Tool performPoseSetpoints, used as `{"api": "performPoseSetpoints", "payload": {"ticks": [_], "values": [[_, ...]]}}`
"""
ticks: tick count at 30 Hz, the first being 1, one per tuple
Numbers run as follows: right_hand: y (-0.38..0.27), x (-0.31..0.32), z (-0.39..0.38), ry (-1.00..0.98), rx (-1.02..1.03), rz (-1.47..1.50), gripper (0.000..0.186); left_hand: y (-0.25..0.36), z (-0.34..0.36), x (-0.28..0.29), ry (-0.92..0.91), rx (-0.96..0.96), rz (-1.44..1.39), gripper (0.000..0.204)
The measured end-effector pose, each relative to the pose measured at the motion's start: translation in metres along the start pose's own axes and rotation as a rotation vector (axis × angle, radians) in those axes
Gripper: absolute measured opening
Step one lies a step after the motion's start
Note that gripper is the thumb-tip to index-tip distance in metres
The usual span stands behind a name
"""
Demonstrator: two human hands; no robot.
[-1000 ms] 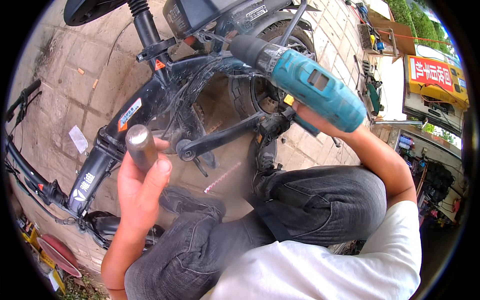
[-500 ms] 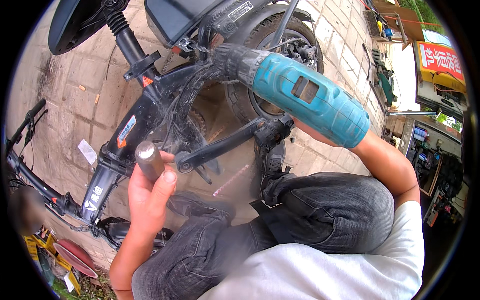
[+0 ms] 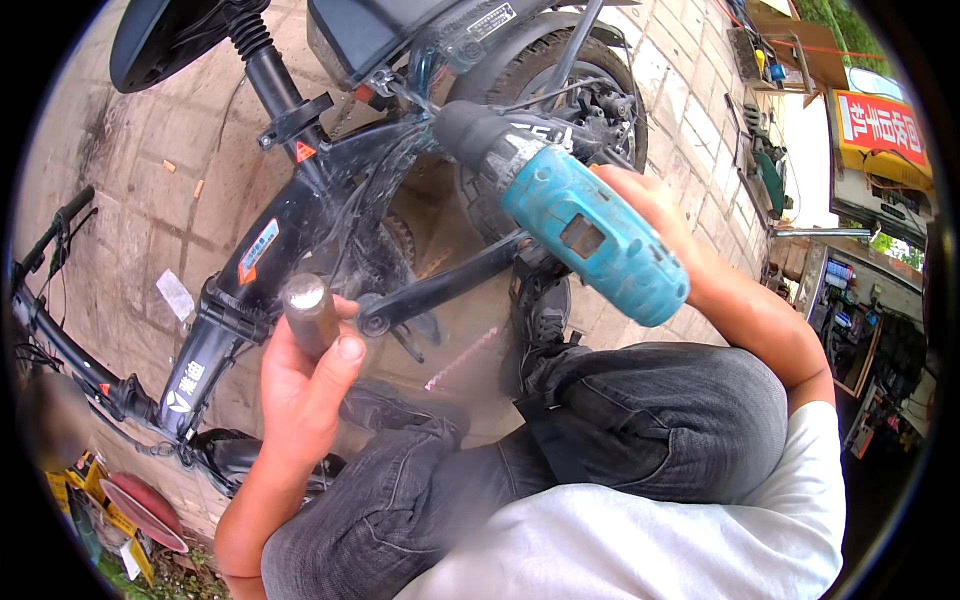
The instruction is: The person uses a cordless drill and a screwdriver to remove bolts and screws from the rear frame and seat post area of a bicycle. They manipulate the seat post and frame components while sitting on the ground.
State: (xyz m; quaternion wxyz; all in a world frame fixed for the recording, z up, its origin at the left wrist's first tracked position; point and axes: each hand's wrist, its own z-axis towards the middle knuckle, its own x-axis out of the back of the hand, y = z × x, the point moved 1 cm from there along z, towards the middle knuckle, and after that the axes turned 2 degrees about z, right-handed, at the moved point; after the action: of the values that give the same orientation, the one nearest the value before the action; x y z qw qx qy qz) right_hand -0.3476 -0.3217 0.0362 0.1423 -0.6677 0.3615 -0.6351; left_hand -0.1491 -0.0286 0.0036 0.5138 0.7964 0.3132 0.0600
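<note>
My right hand (image 3: 655, 205) is closed round a worn teal cordless drill (image 3: 600, 235); the drill body hides part of its grip. The dark chuck (image 3: 465, 130) points up and left, with a bit (image 3: 408, 95) reaching to the frame below the seat of a black electric bike (image 3: 330, 180). Whether the bit touches the frame I cannot tell. My left hand (image 3: 305, 390) grips a thick, round, worn metal piece (image 3: 312, 308) with a bright flat end. Those fingers are beside the end of the black crank arm (image 3: 440, 285).
The bike's rear wheel (image 3: 575, 85) is at the top. Another bike's handlebar (image 3: 70, 215) is at the left. Paper scrap (image 3: 175, 295) lies on the paving. Tools and parts (image 3: 850, 310) fill a stall at the right, under a red and yellow sign (image 3: 880, 128).
The drill's rear end has swung down and left, and more of my right hand shows above it. My left hand and the metal piece have shifted slightly right with the bike.
</note>
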Motion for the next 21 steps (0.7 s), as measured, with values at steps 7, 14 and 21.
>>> {"api": "performPoseSetpoints", "payload": {"ticks": [7,14,21], "values": [[0.005,-0.002,-0.010,0.040,-0.151,0.126,0.042,-0.001,0.001,-0.004,-0.014,0.001,0.007,0.040],[0.000,0.004,-0.002,0.040,-0.494,0.617,0.030,0.000,0.003,-0.006,-0.031,0.005,0.011,0.039],[-0.060,0.053,0.036,0.100,-0.244,0.179,0.029,0.002,0.004,-0.003,-0.036,0.026,0.003,0.039]]}}
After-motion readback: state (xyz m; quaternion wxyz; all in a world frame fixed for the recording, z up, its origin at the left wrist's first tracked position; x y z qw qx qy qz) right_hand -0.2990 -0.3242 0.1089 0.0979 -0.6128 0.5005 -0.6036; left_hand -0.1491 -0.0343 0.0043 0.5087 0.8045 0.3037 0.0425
